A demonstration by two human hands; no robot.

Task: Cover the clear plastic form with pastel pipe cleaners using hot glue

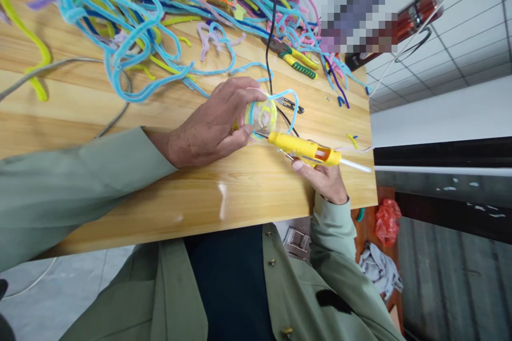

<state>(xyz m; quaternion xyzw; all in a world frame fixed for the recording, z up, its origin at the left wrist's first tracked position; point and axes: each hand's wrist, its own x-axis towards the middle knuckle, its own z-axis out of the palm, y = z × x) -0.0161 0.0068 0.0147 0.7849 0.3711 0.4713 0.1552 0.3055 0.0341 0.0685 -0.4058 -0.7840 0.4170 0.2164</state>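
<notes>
My left hand (218,122) is closed around a small round piece (264,112) wound with yellow, pink and blue pipe cleaners. From it a light blue pipe cleaner (295,104) loops out to the right. A yellow hot glue gun (300,146) is in my right hand (326,178), with a white glue stick (356,164) poking out of its back end. Its nozzle is at the lower right edge of the round piece; whether it touches is hard to tell. Behind the piece lie small black-handled snips (290,104), partly hidden.
Tangled pipe cleaners (132,26) cover the back of the wooden table (200,197). Pliers with yellow-green handles (294,58) lie behind my hands. A black cable (274,21) runs down across the table, and a grey cable (60,64) crosses the left. A red cylindrical flask (420,8) stands at the far right.
</notes>
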